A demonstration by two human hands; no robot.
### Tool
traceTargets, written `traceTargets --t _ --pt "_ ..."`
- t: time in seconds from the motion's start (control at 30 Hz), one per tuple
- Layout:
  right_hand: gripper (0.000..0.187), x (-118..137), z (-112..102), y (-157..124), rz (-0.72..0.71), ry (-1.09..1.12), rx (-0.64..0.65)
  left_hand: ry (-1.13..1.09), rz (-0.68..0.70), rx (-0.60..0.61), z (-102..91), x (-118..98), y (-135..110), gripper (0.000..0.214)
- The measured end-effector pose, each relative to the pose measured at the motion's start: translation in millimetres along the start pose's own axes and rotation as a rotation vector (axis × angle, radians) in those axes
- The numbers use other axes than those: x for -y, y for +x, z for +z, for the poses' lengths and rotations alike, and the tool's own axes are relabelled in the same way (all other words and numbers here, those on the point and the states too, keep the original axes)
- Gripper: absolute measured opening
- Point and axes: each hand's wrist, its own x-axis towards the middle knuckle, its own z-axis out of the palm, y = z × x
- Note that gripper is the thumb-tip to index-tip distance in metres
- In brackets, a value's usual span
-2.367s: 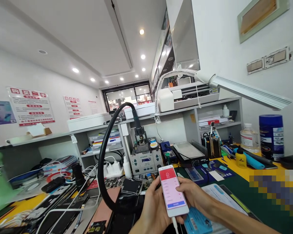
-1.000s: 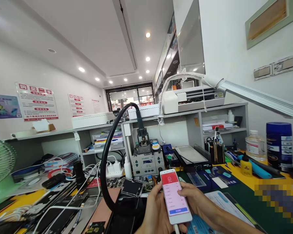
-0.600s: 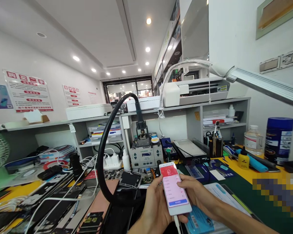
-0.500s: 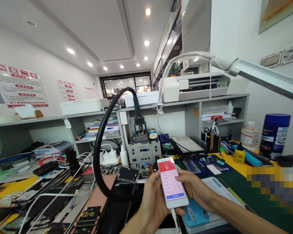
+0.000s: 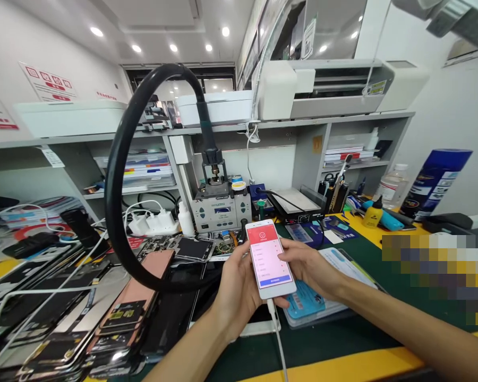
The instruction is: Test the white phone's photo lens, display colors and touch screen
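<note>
A white smartphone (image 5: pixel 270 260) is held up above the bench, its lit screen showing a red banner, a list and a blue button. My left hand (image 5: pixel 239 284) is wrapped round the phone's left edge and back. From the other side my right hand (image 5: pixel 308 265) grips it too, the thumb resting at the screen's right edge. A white charging cable (image 5: pixel 276 329) runs from the phone's bottom end down over the bench. Under my right hand lies a blue packet (image 5: pixel 308 298) on a pale plastic case. Fingers behind the phone are mostly hidden.
A thick black hose (image 5: pixel 115 175) arcs up from the grey rework station (image 5: pixel 222 214). Phone parts and a pink phone housing (image 5: pixel 139 289) crowd the left side. A yellow bottle (image 5: pixel 372 213) and a blue can (image 5: pixel 438 183) stand at right on the green mat (image 5: pixel 362 329).
The camera view has tilted downward, so more of the bench shows. Both hands still hold the phone, and the right thumb stays by its screen edge.
</note>
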Motion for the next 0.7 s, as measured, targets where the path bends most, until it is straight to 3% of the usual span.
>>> traceTargets --t 0.37,0.7 --pt "0.057 0.9 -2.6 -2.4 -0.032 -0.083 0.102 0.040 0.034 0.004 2.3 -0.5 -0.1 0.055" --pt "0.058 1.8 -1.6 -2.6 -0.033 -0.177 0.096 0.072 0.027 0.000 2.5 0.0 -0.3 0.054"
